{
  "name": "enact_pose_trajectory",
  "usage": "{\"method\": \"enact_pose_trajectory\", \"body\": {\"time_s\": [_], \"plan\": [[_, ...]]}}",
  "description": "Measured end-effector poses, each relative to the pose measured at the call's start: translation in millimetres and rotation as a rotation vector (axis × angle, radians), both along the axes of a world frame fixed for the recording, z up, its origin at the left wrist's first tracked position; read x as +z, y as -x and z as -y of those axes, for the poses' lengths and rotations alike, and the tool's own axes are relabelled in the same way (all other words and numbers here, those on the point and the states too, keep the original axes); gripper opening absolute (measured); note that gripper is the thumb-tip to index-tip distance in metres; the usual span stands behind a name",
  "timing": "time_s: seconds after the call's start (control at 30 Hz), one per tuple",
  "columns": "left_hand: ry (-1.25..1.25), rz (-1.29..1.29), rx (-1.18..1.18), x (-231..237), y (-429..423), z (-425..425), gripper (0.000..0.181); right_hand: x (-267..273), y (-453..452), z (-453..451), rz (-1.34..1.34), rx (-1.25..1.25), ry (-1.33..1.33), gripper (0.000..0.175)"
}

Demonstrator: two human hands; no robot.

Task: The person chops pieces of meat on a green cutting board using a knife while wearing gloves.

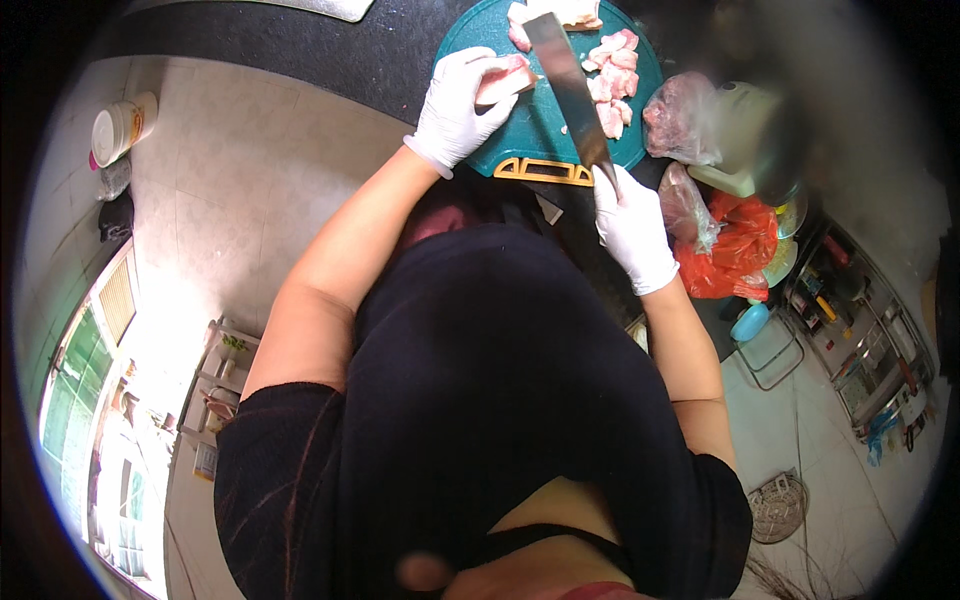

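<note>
My left hand, in a white glove, grips a strip of raw fatty meat on a round green cutting board with a yellow handle insert. In my gloved right hand is the handle of a long, broad-bladed knife. Its blade slants up and left over the board, just right of the strip. Several cut meat chunks lie on the board's right side. A larger meat slab sits at the far edge, partly out of frame.
Right of the board stand a clear bag of meat, a pale plastic container and a red plastic bag. The dark counter extends left. A metal sheet or tray edges in at top. Utensils hang on a rack at far right.
</note>
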State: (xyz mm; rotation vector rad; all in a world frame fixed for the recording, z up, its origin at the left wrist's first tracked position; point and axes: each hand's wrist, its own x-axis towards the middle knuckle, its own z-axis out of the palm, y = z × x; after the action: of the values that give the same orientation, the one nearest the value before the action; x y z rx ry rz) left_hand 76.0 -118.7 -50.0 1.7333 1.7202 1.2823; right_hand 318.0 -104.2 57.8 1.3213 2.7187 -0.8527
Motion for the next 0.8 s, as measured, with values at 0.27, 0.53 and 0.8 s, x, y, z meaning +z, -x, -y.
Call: {"method": "enact_pose_trajectory", "body": {"time_s": [0.27,0.53,0.8], "plan": [[-0.016,-0.009,-0.047,-16.7,-0.1,0.5,0.028,-0.3,16.1,-1.5,0.115,0.088,0.035,0.018],[0.004,-0.012,-0.044,-17.5,-1.3,-2.0,0.025,9.2,49.8,-11.5,0.137,-0.068,0.188,0.017],[-0.056,-0.039,-0.041,-21.1,0.1,-0.5,0.031,-4.9,22.4,-5.3,0.145,0.226,-0.043,0.019]]}}
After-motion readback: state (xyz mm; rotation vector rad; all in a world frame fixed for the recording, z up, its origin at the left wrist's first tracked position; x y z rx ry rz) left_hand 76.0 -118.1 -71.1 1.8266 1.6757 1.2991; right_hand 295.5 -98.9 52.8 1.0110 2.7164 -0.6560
